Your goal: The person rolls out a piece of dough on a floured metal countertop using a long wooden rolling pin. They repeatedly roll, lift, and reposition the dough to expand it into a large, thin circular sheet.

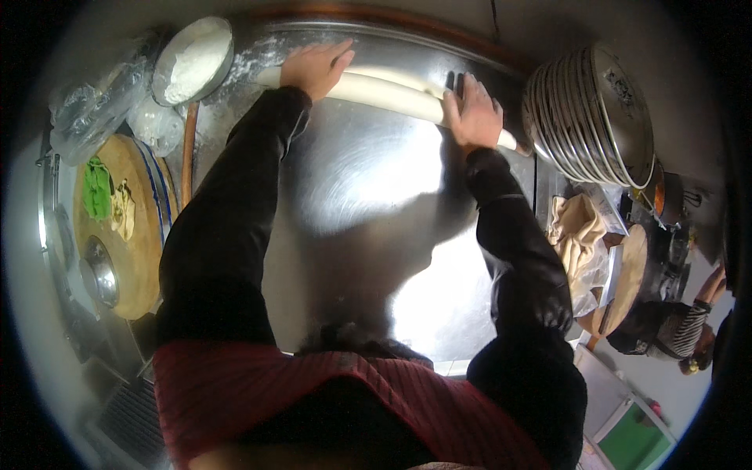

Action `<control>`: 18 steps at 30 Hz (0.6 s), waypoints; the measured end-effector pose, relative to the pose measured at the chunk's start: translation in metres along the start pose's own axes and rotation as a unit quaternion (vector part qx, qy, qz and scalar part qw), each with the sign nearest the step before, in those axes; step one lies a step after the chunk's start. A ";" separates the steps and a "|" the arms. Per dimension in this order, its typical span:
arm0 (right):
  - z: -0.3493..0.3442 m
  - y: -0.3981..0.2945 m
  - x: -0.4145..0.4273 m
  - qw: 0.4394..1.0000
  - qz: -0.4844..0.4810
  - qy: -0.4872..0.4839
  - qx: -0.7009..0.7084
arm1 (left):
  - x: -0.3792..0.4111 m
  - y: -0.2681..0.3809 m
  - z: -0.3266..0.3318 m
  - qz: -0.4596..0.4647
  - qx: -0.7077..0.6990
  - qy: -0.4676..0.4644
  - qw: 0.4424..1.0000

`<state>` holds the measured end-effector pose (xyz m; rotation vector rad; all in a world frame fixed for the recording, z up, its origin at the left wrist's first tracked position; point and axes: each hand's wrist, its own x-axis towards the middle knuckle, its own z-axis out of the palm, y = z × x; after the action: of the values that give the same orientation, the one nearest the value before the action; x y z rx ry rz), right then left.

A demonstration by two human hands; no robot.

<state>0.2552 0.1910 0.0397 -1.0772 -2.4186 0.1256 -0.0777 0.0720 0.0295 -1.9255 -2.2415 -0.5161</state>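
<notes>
A long, pale cylinder of dough [388,97] lies across the far part of the steel worktop [352,194]. From its right end sticks out a brown tip, which looks like the end of a rolling pin [523,148]. My left hand [314,67] rests palm down over the dough near its left end, fingers stretched forward. Near the right end, my right hand [477,114] lies on it with fingers extended and slightly spread. Neither hand is closed around the roll. What is under the palms is hidden.
At far left stand a bowl of flour [197,67], plastic bags [97,106], a wooden stick [189,153] and a round board [132,247] with a metal bowl [100,273]. Stacked bowls [587,117] and a beige cloth [573,226] are at right. Another person [675,329] is farther right.
</notes>
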 end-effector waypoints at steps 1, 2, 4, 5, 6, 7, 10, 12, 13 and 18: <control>0.012 0.016 0.020 0.999 0.011 -0.032 0.007 | 0.016 -0.012 0.009 -0.005 -0.102 0.004 0.995; 0.017 0.032 0.025 0.997 -0.023 -0.073 0.005 | 0.023 -0.028 0.020 0.049 -0.066 -0.043 0.996; 0.020 0.062 0.025 0.972 -0.098 -0.191 -0.092 | 0.017 -0.063 0.041 0.175 -0.018 -0.068 0.982; 0.016 0.074 0.016 0.968 -0.121 -0.207 -0.077 | 0.004 -0.077 0.047 0.159 -0.012 -0.083 0.984; 0.007 0.084 0.005 0.976 -0.133 -0.152 -0.083 | -0.015 -0.083 0.049 0.139 -0.001 -0.075 0.988; -0.003 0.090 -0.011 0.979 -0.121 -0.120 -0.113 | -0.037 -0.085 0.044 0.127 0.006 -0.046 0.991; -0.036 0.097 -0.047 0.977 -0.109 -0.136 -0.124 | -0.110 -0.047 0.003 0.058 0.042 -0.124 0.990; -0.050 0.101 -0.063 0.972 -0.114 -0.152 -0.141 | -0.152 -0.006 -0.038 0.027 0.057 -0.127 0.990; -0.055 0.105 -0.068 0.972 -0.109 -0.153 -0.141 | -0.171 0.013 -0.057 0.017 0.055 -0.119 0.991; -0.084 0.124 -0.167 0.977 -0.029 -0.164 -0.133 | -0.291 0.070 -0.118 -0.018 0.048 -0.136 0.989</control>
<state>0.4733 0.1464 0.0140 -1.1755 -2.8235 -0.0462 0.0272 -0.2308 0.0566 -2.0151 -2.4160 -0.1510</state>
